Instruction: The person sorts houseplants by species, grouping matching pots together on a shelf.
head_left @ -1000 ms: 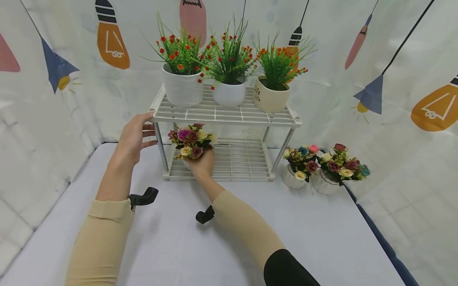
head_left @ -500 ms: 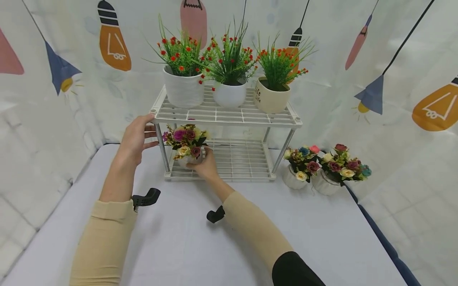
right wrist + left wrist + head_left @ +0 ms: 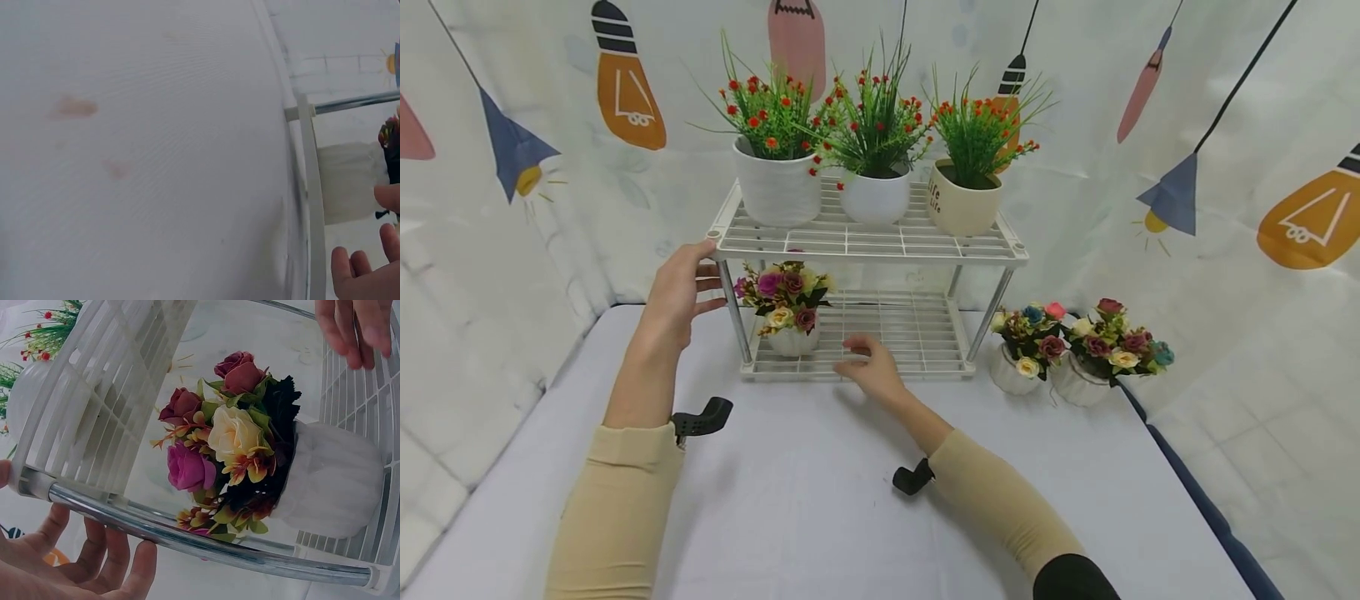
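My left hand (image 3: 673, 292) is at the left end of a white two-tier wire rack (image 3: 880, 243). Its fingertips touch the front left metal post (image 3: 206, 540), with the top digit at the upper shelf's corner. On the lower shelf's left side, an artificial flower pot (image 3: 793, 337) stands upright, with purple, maroon and cream roses (image 3: 234, 434). My right hand (image 3: 874, 367) is to the right of this pot, apart from it, over the lower shelf's front edge. Its fingers are loosely bent, with nothing between them.
Three potted plants with red blossoms, in a ribbed white pot (image 3: 778, 192), a smooth white pot (image 3: 876, 200) and a cream pot (image 3: 964, 207), stand on the upper shelf. Two more rose pots, one left (image 3: 1017, 372) and one right (image 3: 1078, 383), stand on the white-covered table (image 3: 820, 517).
My right hand has let go of the rose pot and drawn back to the right and toward me. The pot now stands on the lower shelf. My left hand has stayed at the post.
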A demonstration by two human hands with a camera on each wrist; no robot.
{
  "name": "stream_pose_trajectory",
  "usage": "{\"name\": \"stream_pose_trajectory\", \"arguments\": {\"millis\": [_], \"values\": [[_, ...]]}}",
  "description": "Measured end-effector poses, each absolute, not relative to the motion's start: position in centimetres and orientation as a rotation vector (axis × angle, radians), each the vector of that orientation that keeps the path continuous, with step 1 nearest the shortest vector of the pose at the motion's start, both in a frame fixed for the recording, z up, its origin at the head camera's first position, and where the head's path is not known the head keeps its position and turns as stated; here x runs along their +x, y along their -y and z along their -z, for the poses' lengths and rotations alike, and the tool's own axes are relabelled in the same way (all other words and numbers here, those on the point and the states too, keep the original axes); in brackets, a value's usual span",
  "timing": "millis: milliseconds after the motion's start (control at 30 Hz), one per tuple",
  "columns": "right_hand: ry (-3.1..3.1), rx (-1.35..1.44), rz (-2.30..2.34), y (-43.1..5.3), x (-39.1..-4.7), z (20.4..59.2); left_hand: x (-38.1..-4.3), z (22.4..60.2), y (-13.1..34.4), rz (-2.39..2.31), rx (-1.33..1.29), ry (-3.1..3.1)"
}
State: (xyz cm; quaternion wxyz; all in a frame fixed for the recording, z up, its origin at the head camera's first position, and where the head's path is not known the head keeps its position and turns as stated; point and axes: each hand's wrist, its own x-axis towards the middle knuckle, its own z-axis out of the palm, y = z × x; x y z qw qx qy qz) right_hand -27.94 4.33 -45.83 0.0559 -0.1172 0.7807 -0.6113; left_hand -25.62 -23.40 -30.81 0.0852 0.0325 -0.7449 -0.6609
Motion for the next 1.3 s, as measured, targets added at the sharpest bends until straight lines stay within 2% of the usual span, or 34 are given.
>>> {"name": "stream_pose_trajectory", "arguments": {"millis": [267, 467, 900, 1167, 1300], "values": [[-2.355, -0.417, 1.811, -9.2, -25.2, 45.6, -25.6, 30.9, 23.6, 1.994, 0.091, 2.188], [-2.430, -0.320, 1.804, -12.8, -23.4, 45.9, -25.6, 30.9, 23.6, 1.994, 0.087, 2.206], [-2.310, 0.438, 2.221, -18.8, -20.5, 45.1, -25.5, 30.6, 23.5, 1.982, 0.097, 2.227], [-2.350, 0.733, 2.320, -22.0, -20.8, 45.3, -25.3, 30.7, 23.4, 1.942, 0.095, 2.244], [-2.442, 0.785, 2.353, -23.2, -21.7, 45.6, -25.4, 30.7, 23.4, 1.934, 0.098, 2.250]]}}
